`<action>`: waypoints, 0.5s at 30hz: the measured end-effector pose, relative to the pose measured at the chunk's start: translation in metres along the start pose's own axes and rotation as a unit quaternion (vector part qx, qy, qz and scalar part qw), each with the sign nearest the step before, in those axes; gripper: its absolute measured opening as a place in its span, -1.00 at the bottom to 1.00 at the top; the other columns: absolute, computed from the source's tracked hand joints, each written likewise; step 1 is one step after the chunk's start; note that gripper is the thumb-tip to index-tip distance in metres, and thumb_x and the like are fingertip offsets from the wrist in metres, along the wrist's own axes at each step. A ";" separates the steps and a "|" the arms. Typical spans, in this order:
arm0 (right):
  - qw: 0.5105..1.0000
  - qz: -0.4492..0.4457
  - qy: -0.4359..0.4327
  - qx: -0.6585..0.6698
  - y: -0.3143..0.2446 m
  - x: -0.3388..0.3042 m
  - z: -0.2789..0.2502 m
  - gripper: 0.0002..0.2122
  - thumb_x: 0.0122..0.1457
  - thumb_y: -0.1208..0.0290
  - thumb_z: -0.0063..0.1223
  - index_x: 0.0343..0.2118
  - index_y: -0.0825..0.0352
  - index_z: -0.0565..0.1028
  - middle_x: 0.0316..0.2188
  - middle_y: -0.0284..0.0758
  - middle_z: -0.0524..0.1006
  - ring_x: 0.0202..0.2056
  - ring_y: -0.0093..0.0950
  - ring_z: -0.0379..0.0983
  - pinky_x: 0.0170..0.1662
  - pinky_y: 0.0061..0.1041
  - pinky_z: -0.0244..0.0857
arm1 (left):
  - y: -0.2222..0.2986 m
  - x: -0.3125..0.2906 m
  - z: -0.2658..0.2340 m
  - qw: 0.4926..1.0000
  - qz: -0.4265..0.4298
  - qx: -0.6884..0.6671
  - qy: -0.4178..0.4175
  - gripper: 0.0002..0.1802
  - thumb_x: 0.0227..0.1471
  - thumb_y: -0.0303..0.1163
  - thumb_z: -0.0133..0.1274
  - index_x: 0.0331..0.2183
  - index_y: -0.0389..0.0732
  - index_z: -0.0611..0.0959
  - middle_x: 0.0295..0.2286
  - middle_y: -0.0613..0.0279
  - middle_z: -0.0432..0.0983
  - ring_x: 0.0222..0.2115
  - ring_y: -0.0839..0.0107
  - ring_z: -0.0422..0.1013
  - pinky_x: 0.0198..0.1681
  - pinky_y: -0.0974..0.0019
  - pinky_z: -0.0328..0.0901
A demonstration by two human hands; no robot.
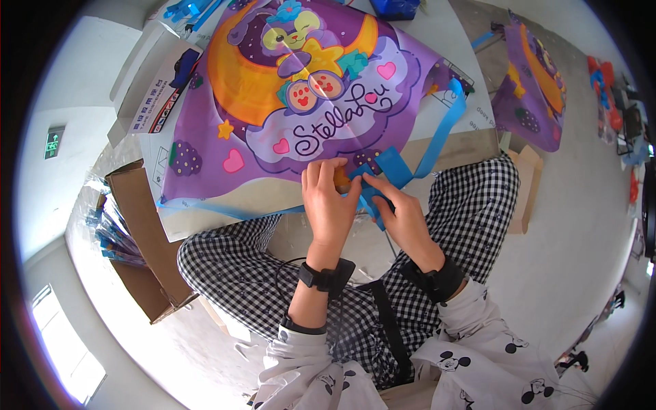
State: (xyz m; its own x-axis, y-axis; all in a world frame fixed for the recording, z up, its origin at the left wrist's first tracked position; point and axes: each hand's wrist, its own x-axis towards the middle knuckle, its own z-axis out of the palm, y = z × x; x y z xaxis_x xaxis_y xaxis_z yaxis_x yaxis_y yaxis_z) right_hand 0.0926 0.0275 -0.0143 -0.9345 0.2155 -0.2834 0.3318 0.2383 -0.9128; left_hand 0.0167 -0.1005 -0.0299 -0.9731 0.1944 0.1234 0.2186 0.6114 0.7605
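Observation:
A purple kite sheet (pixel 205 164) printed with a cartoon bear on an orange moon lies over the table in front of me. My left hand (pixel 328 201) is closed at the sheet's near edge, pinching the sheet and a blue ribbon (pixel 444 130) between thumb and fingers. Close beside it, my right hand (pixel 403 215) has its thumb and forefinger pressed on the same folded blue ribbon. That ribbon loops up toward the sheet's right corner. Another thin blue strip (pixel 232 212) runs along the near edge to the left corner. My fingers partly hide the ribbon's folds.
A white carton (pixel 154 102) stands at the table's left edge. Lower left is a brown cardboard box (pixel 147 239) with plastic-wrapped packages. A similar purple kite (pixel 529 96) hangs at the right. A blue container (pixel 396 8) sits at the table's far side. My checked knees flank the table's near edge.

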 end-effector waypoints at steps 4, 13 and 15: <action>0.998 -0.046 0.024 -0.042 0.012 0.001 0.001 -0.61 0.15 0.65 0.06 0.06 0.26 0.47 -0.10 -0.10 0.56 -0.30 -0.12 0.57 -0.28 -0.35 0.44 | 0.001 0.001 0.002 1.000 -0.002 -0.003 -0.003 -0.59 -0.26 -0.53 0.32 -0.25 -0.22 0.59 -0.36 0.19 0.43 -0.28 0.17 0.36 -0.18 0.19 0.29; 0.997 -0.054 0.033 -0.042 0.010 0.003 -0.002 -0.62 0.13 0.63 0.08 0.05 0.24 0.47 -0.05 -0.10 0.54 -0.18 -0.06 0.53 -0.20 -0.31 0.45 | 0.003 0.002 0.003 1.000 -0.006 0.002 -0.004 -0.59 -0.25 -0.54 0.32 -0.25 -0.21 0.59 -0.35 0.18 0.44 -0.26 0.16 0.36 -0.17 0.18 0.30; 0.998 -0.029 0.026 -0.050 0.012 0.002 -0.003 -0.61 0.13 0.62 0.08 0.05 0.22 0.47 -0.04 -0.10 0.54 -0.21 -0.07 0.54 -0.22 -0.31 0.45 | 0.005 0.002 0.003 1.000 -0.008 0.004 -0.011 -0.60 -0.25 -0.52 0.32 -0.25 -0.21 0.59 -0.33 0.18 0.44 -0.25 0.13 0.36 -0.17 0.16 0.30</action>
State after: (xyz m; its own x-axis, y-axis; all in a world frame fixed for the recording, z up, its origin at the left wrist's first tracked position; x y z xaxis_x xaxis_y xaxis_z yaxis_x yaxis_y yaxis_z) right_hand 0.0947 0.0333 -0.0247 -0.9454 0.2463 -0.2134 0.2910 0.3436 -0.8929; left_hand 0.0156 -0.0950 -0.0277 -0.9746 0.2015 0.0981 0.2044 0.6201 0.7575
